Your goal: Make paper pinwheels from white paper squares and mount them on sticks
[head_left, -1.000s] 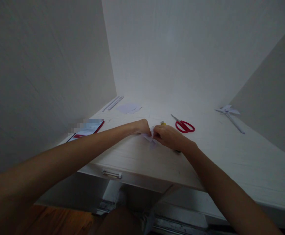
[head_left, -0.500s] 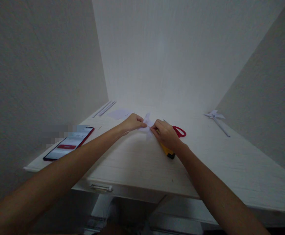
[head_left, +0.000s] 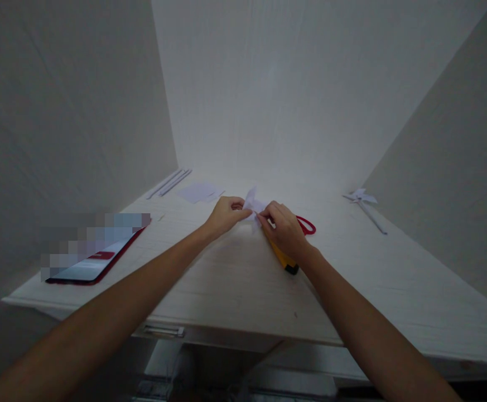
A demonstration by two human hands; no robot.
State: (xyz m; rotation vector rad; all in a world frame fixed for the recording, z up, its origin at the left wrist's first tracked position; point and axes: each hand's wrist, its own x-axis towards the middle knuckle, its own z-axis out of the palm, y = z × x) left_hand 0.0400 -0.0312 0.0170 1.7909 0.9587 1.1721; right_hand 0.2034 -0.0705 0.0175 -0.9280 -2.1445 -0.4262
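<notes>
I pinch the paper (head_left: pixel 250 199) with left hand (head_left: pixel 225 216) and right hand (head_left: pixel 284 228); the right partly hides the cutter (head_left: pixel 282 257).

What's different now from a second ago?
The left hand and right hand have eased from curled fists to fingertip holds, showing more of the white paper. The right hand now covers more of the scissors, less of the yellow tool. Nothing was let go; the pinwheel and phone seem unmoved.

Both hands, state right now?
Left hand: closed, thumb and fingers pinching the folded paper.
Right hand: closed, pinching at the middle of the same folded paper.
</notes>
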